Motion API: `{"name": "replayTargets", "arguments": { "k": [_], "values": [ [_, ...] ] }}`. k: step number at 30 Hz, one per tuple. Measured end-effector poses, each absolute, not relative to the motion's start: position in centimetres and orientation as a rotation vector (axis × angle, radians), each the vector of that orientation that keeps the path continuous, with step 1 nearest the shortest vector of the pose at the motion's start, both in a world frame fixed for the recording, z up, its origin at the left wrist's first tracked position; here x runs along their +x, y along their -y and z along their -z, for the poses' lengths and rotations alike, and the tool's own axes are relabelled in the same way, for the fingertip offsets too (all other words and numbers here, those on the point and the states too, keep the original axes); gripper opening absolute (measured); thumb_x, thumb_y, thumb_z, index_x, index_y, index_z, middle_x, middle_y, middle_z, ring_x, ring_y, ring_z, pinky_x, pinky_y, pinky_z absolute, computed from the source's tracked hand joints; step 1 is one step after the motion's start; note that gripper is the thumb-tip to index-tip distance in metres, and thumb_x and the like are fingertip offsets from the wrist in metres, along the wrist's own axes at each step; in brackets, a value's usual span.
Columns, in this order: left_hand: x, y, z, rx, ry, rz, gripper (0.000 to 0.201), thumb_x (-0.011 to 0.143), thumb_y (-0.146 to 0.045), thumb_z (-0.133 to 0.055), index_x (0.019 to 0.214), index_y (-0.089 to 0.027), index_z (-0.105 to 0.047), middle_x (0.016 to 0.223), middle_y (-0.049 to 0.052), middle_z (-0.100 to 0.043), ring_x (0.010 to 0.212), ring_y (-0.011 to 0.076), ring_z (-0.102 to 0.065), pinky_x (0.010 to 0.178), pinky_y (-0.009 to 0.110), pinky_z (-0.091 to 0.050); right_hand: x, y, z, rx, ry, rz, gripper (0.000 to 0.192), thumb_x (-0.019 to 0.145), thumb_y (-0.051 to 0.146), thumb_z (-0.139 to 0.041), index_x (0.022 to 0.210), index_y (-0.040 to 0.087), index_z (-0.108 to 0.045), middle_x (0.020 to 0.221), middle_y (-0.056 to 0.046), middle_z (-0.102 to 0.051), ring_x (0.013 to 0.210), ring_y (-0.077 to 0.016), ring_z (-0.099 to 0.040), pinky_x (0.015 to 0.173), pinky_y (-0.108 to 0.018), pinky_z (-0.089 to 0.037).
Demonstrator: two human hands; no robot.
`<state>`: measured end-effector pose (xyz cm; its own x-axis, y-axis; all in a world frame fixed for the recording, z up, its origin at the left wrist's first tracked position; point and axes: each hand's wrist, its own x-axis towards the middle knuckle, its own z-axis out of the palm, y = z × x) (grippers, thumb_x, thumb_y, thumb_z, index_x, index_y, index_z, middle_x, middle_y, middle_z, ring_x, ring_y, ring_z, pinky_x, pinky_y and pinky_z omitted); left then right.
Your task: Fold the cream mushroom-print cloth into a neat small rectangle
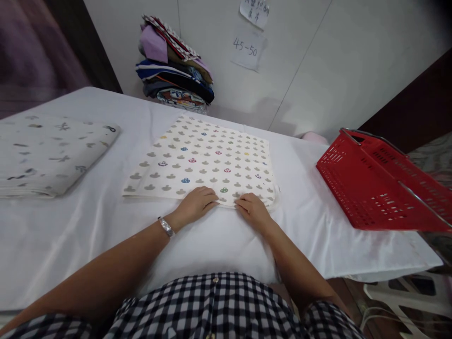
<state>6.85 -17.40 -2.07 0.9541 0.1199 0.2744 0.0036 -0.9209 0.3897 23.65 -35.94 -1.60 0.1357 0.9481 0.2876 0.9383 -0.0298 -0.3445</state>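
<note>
Left hand (pixel 198 203) and right hand (pixel 254 212) were both at the near edge of the printed cloth (pixel 208 157), a short gap between them. Fingers were gathered, not spread; couldn't tell if either hand pinched the fabric or just rested on it. Cloth lay flat, folded in layers, mid-length on the white-covered tabletop (pixel 303 197), running from in front of me toward the wall-side edge.

My read on doing this well: both hands level, light even pressure, work outward from the middle to the corners. Near right corner looked a bit uneven — layers needed to sit flush there. Tugging one side harder risked skewing the motif rows.

Further out: silver bracelet (pixel 166 227) on my left wrist, clear of the fabric. Second folded cloth (pixel 52 155) toward the left end of the tabletop, well apart. Red basket (pixel 374 188) at the right end. Fabric stack (pixel 173 66) at the far edge, by the wall.

Writing: lower paper sign (pixel 247 49) read "45-50", handwritten. Upper paper sign (pixel 254 12) was cut off by the frame — characters not legible enough to quote. Saw no readable brand.
</note>
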Motion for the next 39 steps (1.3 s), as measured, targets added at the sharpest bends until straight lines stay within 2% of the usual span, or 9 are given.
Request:
{"name": "replayTargets", "arguments": {
  "k": [3, 8, 14, 19, 26, 33, 36, 39],
  "values": [
    [6.9, 17.5, 1.9, 2.713, -0.089, -0.417, 0.032, 0.094, -0.035, -0.037, 0.097, -0.021, -0.065, 0.097, 0.005, -0.064, 0.092, 0.0173, -0.054, 0.084, 0.033, -0.04, 23.6, 36.2, 1.7, -1.936, 1.801, -0.017, 0.024, 0.092, 0.029, -0.048, 0.107, 0.021, -0.065, 0.099, -0.008, -0.062, 0.092, -0.0204, -0.053, 0.082, -0.035, -0.045],
    [6.8, 17.4, 2.0, 2.717, -0.039, -0.447, 0.031, 0.095, -0.031, -0.036, 0.089, -0.02, -0.064, 0.095, 0.004, -0.064, 0.089, 0.0164, -0.054, 0.082, 0.033, -0.041, 23.7, 36.3, 1.9, -1.875, 1.796, 0.048, 0.022, 0.092, 0.023, -0.045, 0.099, 0.019, -0.066, 0.094, -0.008, -0.063, 0.088, -0.0191, -0.054, 0.078, -0.034, -0.046],
    [6.4, 17.3, 2.2, 2.736, -0.002, -0.438, 0.02, 0.089, -0.034, -0.05, 0.098, -0.02, -0.062, 0.104, 0.005, -0.062, 0.096, 0.0189, -0.054, 0.086, 0.035, -0.04, 23.5, 36.5, 1.6, -1.88, 1.848, -0.004, 0.018, 0.09, 0.024, -0.05, 0.101, 0.02, -0.065, 0.094, -0.008, -0.062, 0.088, -0.019, -0.053, 0.078, -0.035, -0.045],
    [6.3, 17.3, 2.2, 2.787, -0.032, -0.411, 0.02, 0.092, -0.027, -0.044, 0.098, -0.02, -0.062, 0.102, 0.005, -0.063, 0.096, 0.0188, -0.054, 0.085, 0.035, -0.041, 23.6, 36.6, 1.7, -1.894, 1.85, -0.019, 0.021, 0.089, 0.019, -0.049, 0.104, 0.019, -0.063, 0.096, -0.008, -0.061, 0.09, -0.0194, -0.053, 0.079, -0.036, -0.045],
    [6.2, 17.1, 2.0, 2.798, -0.058, -0.46, 0.027, 0.094, -0.029, -0.039, 0.1, -0.02, -0.063, 0.101, 0.005, -0.065, 0.093, 0.0188, -0.056, 0.082, 0.035, -0.043, 23.6, 36.6, 1.9, -1.903, 1.834, 0.05, 0.026, 0.092, 0.018, -0.042, 0.108, 0.019, -0.062, 0.096, -0.009, -0.063, 0.089, -0.0197, -0.054, 0.077, -0.035, -0.047],
    [6.5, 16.9, 2.4, 2.877, -0.102, -0.535, 0.03, 0.09, -0.013, -0.039, 0.109, -0.018, -0.061, 0.102, 0.006, -0.067, 0.093, 0.0189, -0.058, 0.081, 0.034, -0.044, 23.8, 36.3, 2.4, -1.971, 1.795, 0.11, 0.027, 0.092, 0.017, -0.042, 0.108, 0.019, -0.063, 0.095, -0.008, -0.064, 0.087, -0.0193, -0.055, 0.076, -0.033, -0.047],
    [7.5, 16.4, 1.5, 2.918, -0.151, -0.605, 0.03, 0.088, -0.011, -0.04, 0.11, -0.018, -0.06, 0.101, 0.005, -0.067, 0.092, 0.0188, -0.059, 0.08, 0.034, -0.043, 24.8, 35.3, 1.6, -1.98, 1.759, 0.227, 0.024, 0.091, 0.017, -0.044, 0.103, 0.019, -0.065, 0.092, -0.008, -0.065, 0.085, -0.0189, -0.055, 0.074, -0.032, -0.046],
    [8.5, 16.0, 0.1, 2.964, -0.241, -0.696, 0.028, 0.087, -0.009, -0.04, 0.102, -0.018, -0.061, 0.095, 0.004, -0.067, 0.087, 0.0185, -0.059, 0.077, 0.033, -0.042, 25.9, 34.5, 0.7, -1.973, 1.643, 0.472, 0.025, 0.091, 0.014, -0.044, 0.1, 0.018, -0.066, 0.094, -0.009, -0.064, 0.088, -0.0195, -0.054, 0.077, -0.032, -0.043]
  ]
}}
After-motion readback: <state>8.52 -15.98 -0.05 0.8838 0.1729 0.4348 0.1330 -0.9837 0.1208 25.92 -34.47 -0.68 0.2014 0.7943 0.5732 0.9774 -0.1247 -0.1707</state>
